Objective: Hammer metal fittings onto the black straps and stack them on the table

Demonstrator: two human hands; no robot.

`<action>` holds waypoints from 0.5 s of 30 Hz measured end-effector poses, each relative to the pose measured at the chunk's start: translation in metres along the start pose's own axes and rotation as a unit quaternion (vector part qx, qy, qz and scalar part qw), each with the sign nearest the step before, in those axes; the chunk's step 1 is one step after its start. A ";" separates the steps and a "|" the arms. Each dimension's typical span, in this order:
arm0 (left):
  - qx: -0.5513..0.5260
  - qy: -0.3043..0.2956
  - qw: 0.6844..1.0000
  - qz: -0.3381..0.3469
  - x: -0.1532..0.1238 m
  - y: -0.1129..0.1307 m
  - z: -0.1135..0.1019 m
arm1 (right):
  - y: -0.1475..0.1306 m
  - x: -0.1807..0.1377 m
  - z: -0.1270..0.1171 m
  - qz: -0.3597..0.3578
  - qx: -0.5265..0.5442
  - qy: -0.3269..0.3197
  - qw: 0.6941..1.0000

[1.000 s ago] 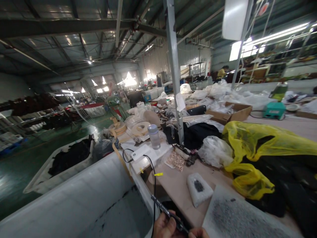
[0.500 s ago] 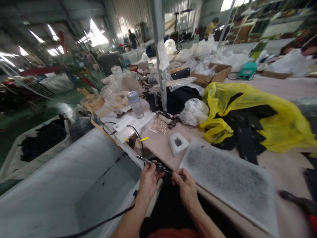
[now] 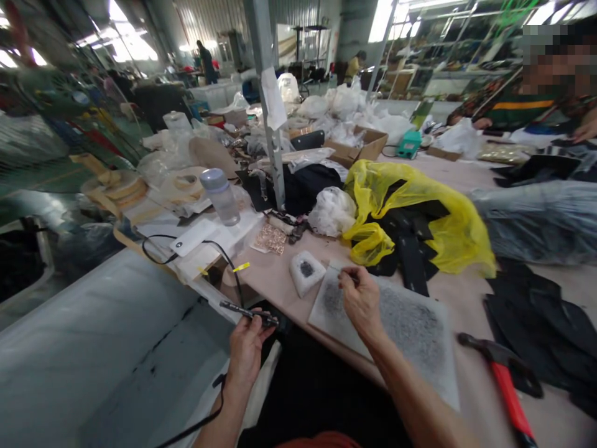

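Black and slim, with pale marks along it, a strip (image 3: 236, 309) is lying in our left hand (image 3: 250, 339), just off the table's near edge; we are clamping our fingers around it. Our right hand (image 3: 362, 298) is hanging over a white board (image 3: 443, 376) speckled with grey, its fingertips pinching together; what they may be gripping is too small for us to tell. Just beside the board, a white block (image 3: 301, 283) with a dark patch is resting on the pinkish tabletop (image 3: 471, 298). To the right, a red-handled hammer (image 3: 506, 379) is lying near black flat pieces (image 3: 536, 323). Beyond the board, a yellow plastic bag (image 3: 459, 233) is partly covering more black pieces. To our left, a large white bin (image 3: 93, 348) is standing beside the table, and a clear bottle (image 3: 222, 200) is standing behind a white device (image 3: 193, 238). Across the table, at far right, another person's striped sleeve (image 3: 522, 109) is showing.
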State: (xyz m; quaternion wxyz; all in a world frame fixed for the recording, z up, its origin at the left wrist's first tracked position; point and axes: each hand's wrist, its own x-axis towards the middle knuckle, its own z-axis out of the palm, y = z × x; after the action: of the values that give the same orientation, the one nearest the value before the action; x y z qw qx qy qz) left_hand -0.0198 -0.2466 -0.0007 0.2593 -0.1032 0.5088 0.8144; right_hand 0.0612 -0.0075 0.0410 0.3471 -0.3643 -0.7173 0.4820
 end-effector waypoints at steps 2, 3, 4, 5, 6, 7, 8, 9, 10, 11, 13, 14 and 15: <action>0.002 0.001 1.000 -0.003 0.000 -0.002 0.002 | 0.005 0.036 0.010 -0.033 -0.027 0.001 0.999; 0.002 0.003 1.000 -0.006 -0.001 -0.002 0.002 | 0.007 0.052 0.015 -0.049 -0.057 -0.012 0.997; 0.001 0.005 1.000 -0.009 -0.001 -0.003 0.002 | 0.009 0.065 0.019 -0.066 -0.099 -0.024 0.993; 0.001 0.008 1.000 -0.012 -0.002 -0.004 0.002 | 0.011 0.075 0.022 -0.083 -0.154 -0.035 0.984; 0.000 0.010 1.000 -0.014 -0.002 -0.005 0.001 | 0.011 0.081 0.024 -0.100 -0.212 -0.041 0.971; -0.001 0.013 1.000 -0.017 -0.003 -0.005 0.001 | 0.012 0.083 0.026 -0.114 -0.265 -0.041 0.957; -0.002 0.015 1.000 -0.020 -0.003 -0.006 0.000 | 0.012 0.081 0.028 -0.125 -0.302 -0.040 0.944; -0.002 0.017 1.000 -0.022 -0.003 -0.007 0.000 | 0.012 0.076 0.030 -0.136 -0.323 -0.045 0.935; -0.003 0.019 1.000 -0.024 -0.003 -0.008 0.000 | 0.011 0.067 0.032 -0.151 -0.333 -0.061 0.929; -0.004 0.021 0.999 -0.026 -0.003 -0.009 0.000 | 0.010 0.057 0.035 -0.172 -0.337 -0.088 0.921; -0.006 0.023 0.999 -0.030 -0.001 -0.010 0.000 | 0.009 0.035 0.044 -0.221 -0.352 -0.148 0.897; -0.007 0.022 0.999 -0.032 0.000 -0.011 0.001 | 0.009 0.025 0.049 -0.240 -0.366 -0.168 0.883; -0.007 0.019 0.999 -0.033 0.000 -0.011 0.002 | 0.008 0.016 0.054 -0.251 -0.382 -0.178 0.871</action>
State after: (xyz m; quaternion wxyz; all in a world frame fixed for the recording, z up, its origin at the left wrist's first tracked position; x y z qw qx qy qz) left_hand -0.0141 -0.2410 -0.0084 0.2749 -0.1373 0.5044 0.8069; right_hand 0.0090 -0.0147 0.0196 0.1565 -0.1837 -0.9626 0.1235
